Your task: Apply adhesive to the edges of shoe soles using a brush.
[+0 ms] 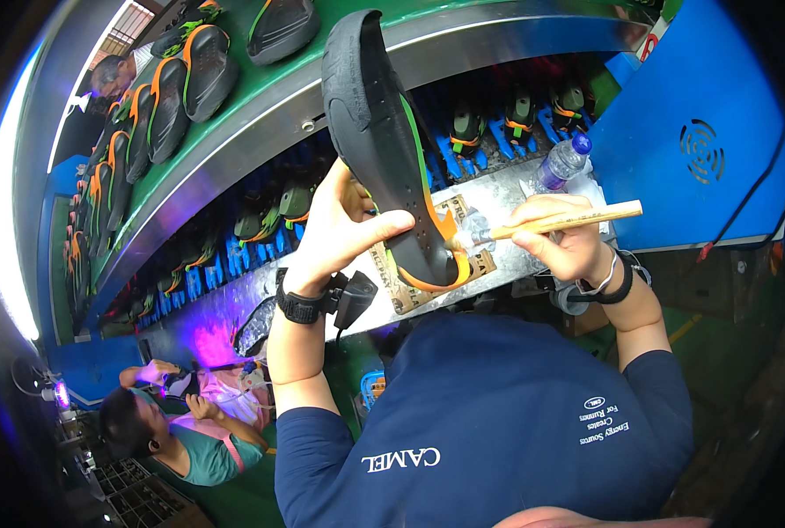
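Observation:
A large black shoe sole (362,97) with an orange and green rim stands tilted above the worktable. My left hand (344,224) is closed on its side, thumb along the inner face and fingers behind. In my right hand (560,238) is a brush (595,217) with a pale wooden handle, pinched between thumb and fingers. The brush's whitish tip is at the orange rim near the sole's lower end; whether it touches cannot be made out. Under the sole lies a printed brown cardboard sheet (407,299).
A clear bottle with a purple cap (564,163) stands on the metal worktable (489,195). Black soles line the green conveyor (260,79); shoes sit on blue holders below it. A blue panel (700,97) bounds the right. A co-worker (181,431) sits at lower left.

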The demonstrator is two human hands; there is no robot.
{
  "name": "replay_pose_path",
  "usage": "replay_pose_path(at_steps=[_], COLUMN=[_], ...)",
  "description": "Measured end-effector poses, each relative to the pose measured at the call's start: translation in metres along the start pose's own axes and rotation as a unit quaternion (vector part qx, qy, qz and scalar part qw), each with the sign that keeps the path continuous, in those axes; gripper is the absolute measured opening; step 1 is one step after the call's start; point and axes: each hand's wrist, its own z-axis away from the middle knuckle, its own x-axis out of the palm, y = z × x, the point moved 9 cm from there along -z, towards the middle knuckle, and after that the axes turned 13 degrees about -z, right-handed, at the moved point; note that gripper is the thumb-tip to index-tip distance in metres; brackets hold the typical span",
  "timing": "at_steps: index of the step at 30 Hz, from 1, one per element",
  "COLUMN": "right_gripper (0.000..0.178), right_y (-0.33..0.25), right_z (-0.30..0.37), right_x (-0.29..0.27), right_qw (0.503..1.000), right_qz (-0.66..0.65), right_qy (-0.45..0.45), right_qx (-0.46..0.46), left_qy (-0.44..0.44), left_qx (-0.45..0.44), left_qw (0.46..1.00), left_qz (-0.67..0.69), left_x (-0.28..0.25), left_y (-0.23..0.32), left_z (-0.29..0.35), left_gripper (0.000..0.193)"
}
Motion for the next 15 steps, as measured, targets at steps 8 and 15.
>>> replay_pose_path(at_steps=[8, 15], right_gripper=[0.011, 0.007], right_y=[-0.025, -0.023], right_z=[-0.013, -0.022], right_x=[-0.006, -0.027], right_qw=[0.983, 0.978], right_qz=[0.090, 0.109], right_qy=[0.058, 0.127], right_qx=[-0.149, -0.122], left_qy=[-0.026, -0.060], left_qx=[-0.021, -0.067], left_qw=[0.999, 0.994], left_qz=[0.041, 0.061], left_x=[0.016, 0.027], left_y=[-0.004, -0.009], left_z=[0.004, 0.009], left_gripper=[0.064, 0.068])
